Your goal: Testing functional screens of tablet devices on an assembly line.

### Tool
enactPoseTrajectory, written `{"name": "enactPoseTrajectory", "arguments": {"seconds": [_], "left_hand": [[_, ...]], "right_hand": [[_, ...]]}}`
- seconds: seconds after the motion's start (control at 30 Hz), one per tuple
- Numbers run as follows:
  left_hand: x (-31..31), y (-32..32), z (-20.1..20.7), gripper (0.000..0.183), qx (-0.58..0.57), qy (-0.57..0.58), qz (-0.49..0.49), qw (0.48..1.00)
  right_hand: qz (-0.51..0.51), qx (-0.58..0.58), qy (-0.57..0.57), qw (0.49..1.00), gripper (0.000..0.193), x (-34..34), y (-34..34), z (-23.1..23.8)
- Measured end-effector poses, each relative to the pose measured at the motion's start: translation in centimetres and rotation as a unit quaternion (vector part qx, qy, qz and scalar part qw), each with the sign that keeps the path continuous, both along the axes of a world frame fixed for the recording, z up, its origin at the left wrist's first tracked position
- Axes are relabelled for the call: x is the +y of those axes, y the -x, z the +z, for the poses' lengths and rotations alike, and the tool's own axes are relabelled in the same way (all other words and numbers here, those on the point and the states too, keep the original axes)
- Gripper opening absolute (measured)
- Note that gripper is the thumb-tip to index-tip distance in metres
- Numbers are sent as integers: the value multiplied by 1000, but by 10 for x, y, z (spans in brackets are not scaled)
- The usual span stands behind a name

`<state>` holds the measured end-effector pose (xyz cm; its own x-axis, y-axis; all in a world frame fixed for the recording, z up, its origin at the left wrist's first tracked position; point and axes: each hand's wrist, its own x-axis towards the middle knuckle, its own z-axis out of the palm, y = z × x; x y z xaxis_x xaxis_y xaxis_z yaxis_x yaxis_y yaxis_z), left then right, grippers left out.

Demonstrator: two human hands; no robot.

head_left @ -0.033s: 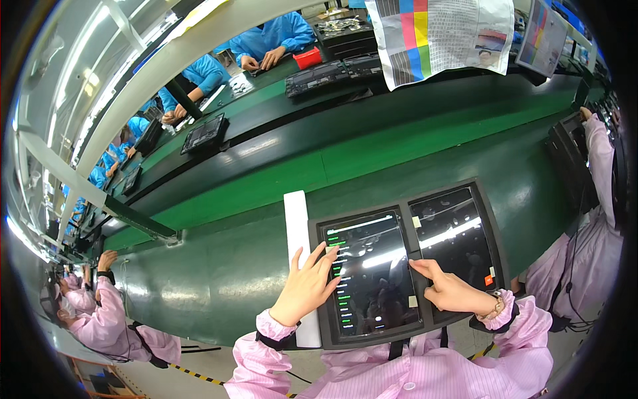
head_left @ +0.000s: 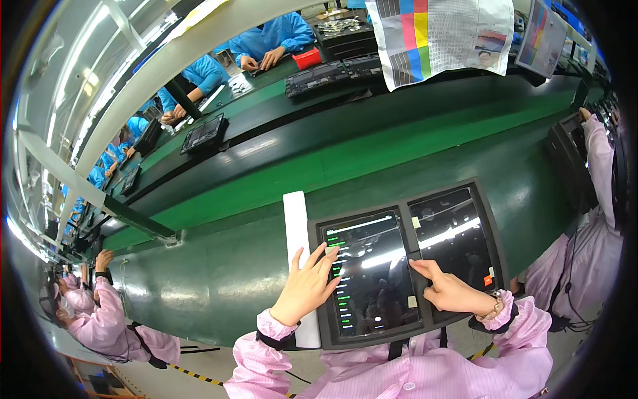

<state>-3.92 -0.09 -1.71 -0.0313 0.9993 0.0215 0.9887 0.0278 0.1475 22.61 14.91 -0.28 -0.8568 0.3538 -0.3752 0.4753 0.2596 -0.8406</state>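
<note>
Two tablets lie side by side in a black frame-like tray (head_left: 323, 319) in front of me. The left tablet (head_left: 375, 292) is lit, with rows of green and white text on a dark screen. The right tablet (head_left: 452, 233) has a dark screen with smudges and reflections. My left hand (head_left: 306, 286) is open, its fingers spread over the left edge of the lit screen. My right hand (head_left: 455, 292) lies over the lower part of the dark tablet. Its index finger is stretched to the divider between the tablets, the other fingers curled, and nothing shows in it.
A white strip (head_left: 295, 219) lies along the tray's left side on the green bench (head_left: 219, 279). Beyond are a dark rail and another bench with devices (head_left: 205, 133) and people in blue. Printed sheets (head_left: 445, 40) hang above. People in pink sit at left and right.
</note>
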Motion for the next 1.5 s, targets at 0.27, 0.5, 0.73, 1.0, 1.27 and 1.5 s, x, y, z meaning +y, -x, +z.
{"name": "enactPoseTrajectory", "arguments": {"seconds": [0.27, 0.5, 0.73, 1.0, 1.27, 1.5], "left_hand": [[-16, -6, 3, 59, -24, -22, 57, 998], [-78, -21, -28, 90, -210, 55, 82, 973], [-88, -26, -42, 96, -235, 40, 93, 967], [-78, -28, -7, 86, -363, -22, 111, 925], [-66, -39, -56, 58, -662, -61, 43, 746], [-39, -81, 23, 48, -924, -4, 116, 364]], "right_hand": [[-95, 26, 201, 975, 59, -10, 3, -18], [-289, 105, 426, 851, 60, -1, 11, -14], [-207, 53, 325, 921, 38, -9, 34, -28], [-259, 203, 169, 929, 24, -23, 39, -43], [-259, 347, 238, 869, 27, -16, 8, 35], [-190, 356, 124, 907, 28, -7, -22, 96]]}}
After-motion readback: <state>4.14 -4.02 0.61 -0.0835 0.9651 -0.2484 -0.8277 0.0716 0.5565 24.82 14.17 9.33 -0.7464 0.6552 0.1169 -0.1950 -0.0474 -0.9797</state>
